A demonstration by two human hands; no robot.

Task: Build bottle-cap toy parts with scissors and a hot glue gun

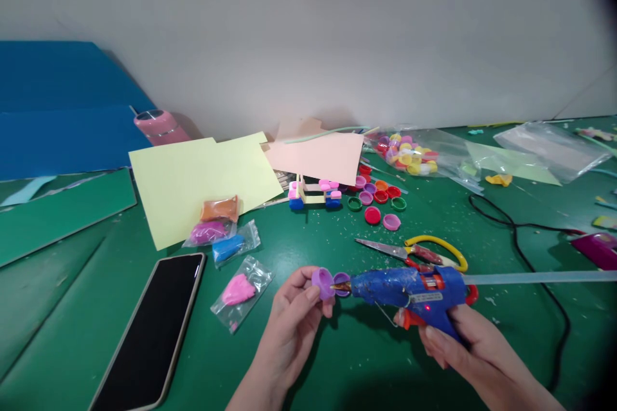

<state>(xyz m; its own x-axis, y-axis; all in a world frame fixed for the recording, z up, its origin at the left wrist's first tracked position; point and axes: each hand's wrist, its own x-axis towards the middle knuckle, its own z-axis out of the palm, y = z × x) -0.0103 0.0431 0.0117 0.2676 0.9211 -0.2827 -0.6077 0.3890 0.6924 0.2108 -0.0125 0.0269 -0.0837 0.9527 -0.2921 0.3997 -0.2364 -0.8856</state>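
Note:
Between the thumb and fingers of my left hand [297, 311] is a purple bottle cap [322, 282]. My right hand [463, 340] grips a blue hot glue gun [400, 288], with fingers at its orange trigger [411, 319]. The gun's nozzle [342, 286] points left at the cap; whether it touches cannot be told. Behind the nozzle shows a second purple cap [341, 280], partly hidden. A clear glue stick [535, 277] juts from the gun's rear, and a small red light glows on its side. Scissors [414, 252] with yellow and red handles lie just beyond the gun.
Loose coloured caps [380, 196] lie beyond the scissors, beside a small craft-stick model [315, 194]. A bag of caps [407, 154] sits behind. At left are a phone [152, 327], clay packets [241, 289] and yellow paper [193, 173]. A black cord [520, 244] runs along the right.

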